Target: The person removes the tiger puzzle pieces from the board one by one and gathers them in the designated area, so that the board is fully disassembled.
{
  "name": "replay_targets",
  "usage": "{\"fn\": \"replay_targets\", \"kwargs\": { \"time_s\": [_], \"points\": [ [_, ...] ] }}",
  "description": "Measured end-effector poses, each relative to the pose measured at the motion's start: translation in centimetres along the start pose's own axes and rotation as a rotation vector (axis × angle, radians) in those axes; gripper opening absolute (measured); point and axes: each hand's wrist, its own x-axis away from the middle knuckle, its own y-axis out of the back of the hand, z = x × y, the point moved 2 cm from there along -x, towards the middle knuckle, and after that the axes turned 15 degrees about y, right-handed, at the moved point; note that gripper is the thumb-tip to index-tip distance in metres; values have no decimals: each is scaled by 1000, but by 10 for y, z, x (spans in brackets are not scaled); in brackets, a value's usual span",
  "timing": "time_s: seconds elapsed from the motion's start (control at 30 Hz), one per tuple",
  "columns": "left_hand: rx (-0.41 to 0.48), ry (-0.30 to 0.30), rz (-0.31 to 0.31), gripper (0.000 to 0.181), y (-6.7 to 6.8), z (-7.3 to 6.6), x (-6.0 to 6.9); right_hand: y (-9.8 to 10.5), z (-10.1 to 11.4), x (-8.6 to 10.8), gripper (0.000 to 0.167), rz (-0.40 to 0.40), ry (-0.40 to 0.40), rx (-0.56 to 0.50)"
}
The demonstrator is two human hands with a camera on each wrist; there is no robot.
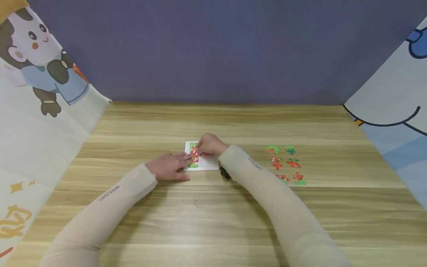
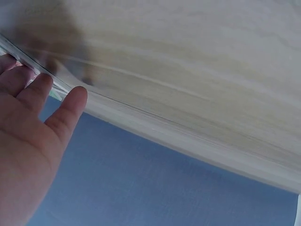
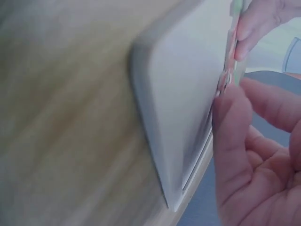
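Note:
A white puzzle board lies on the wooden table, with joined green and orange jigsaw pieces along its left side. My left hand rests from the left with its fingers extended over those pieces; in the left wrist view the left hand has its fingers spread at the board's edge. Above the board's middle, my right hand pinches a puzzle piece between thumb and index finger. In the right wrist view that puzzle piece is mostly covered by the right hand's fingertips.
To the right of the board lie several loose puzzle pieces, orange and green, in two columns. A black device sits under the right wrist. A dark blue panel stands behind the table, and printed cloths flank it.

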Motion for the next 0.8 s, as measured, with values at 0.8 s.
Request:
{"fn": "replay_targets", "kwargs": {
  "time_s": [0.8],
  "points": [
    [27,1,12,65,1,0,-1,3,-5,-9,36,-10,-54,125]
  ]
}}
